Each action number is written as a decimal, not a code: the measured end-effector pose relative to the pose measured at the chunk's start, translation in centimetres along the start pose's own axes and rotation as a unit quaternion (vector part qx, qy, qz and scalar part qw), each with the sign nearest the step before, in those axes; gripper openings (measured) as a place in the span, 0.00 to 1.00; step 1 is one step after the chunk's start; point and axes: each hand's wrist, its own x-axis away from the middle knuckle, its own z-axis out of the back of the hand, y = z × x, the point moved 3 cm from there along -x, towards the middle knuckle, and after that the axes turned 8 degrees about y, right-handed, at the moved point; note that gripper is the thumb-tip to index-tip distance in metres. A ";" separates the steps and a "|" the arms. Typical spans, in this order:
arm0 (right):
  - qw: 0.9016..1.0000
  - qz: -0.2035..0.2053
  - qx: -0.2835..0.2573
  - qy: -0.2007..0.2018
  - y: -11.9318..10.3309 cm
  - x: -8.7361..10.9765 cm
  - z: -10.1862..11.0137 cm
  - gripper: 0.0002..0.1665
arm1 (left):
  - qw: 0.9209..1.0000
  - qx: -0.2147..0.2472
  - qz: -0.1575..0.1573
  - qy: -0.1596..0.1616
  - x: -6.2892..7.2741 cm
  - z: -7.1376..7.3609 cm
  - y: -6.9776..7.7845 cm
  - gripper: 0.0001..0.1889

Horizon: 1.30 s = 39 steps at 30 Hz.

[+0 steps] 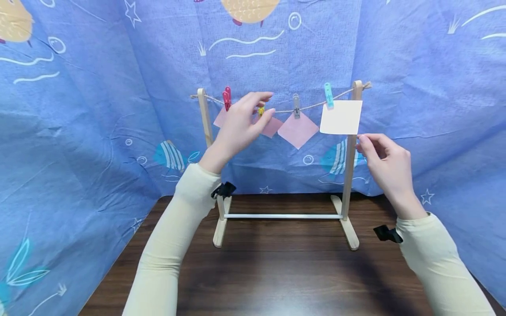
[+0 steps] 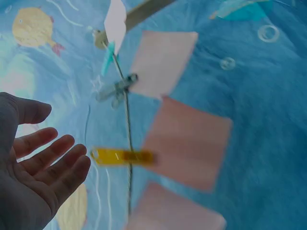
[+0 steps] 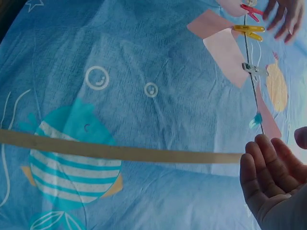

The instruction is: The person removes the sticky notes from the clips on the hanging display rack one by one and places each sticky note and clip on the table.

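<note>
Head view: white paper (image 1: 341, 117) hanging from blue clip (image 1: 329, 95) on string (image 1: 312, 106). Left grip (image 1: 237, 124) spread near yellow clip (image 2: 122, 157). Right grip (image 1: 389, 164) loose, thumb apart, near paper's lower corner; contact unclear. Best to steady corner lightly, avoid tugging.

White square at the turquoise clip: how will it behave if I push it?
The white square looks paper-thin, so it's probably light and floppy. With one turquoise clip near its corner, it would likely swing or twist.
</note>
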 end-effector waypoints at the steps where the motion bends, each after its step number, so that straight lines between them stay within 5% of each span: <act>1: 1.000 0.000 -0.001 0.001 -0.1 -0.1 -0.2 0.20 | 1.000 0.002 -0.005 -0.006 -0.5 -0.5 0.4 0.21; 7: 1.000 -0.007 -0.013 -0.009 -0.2 -0.4 -1.3 0.22 | 0.999 0.025 -0.005 -0.039 -3.0 -3.7 2.4 0.21; 13: 0.999 -0.031 -0.029 -0.026 0.2 -0.8 -2.2 0.23 | 0.994 0.046 0.030 -0.092 -3.6 -7.0 3.7 0.25; 17: 0.996 -0.060 -0.051 -0.045 0.7 -1.3 -2.5 0.23 | 0.993 0.044 0.044 -0.095 -4.2 -8.5 3.6 0.27; 30: 0.993 -0.096 -0.021 -0.062 2.5 -2.3 -3.0 0.26 | 0.985 0.099 0.126 -0.068 -5.0 -11.1 1.8 0.27; 39: 0.993 -0.098 0.002 -0.061 3.5 -2.7 -2.8 0.27 | 0.983 0.112 0.124 -0.073 -5.7 -11.6 2.7 0.28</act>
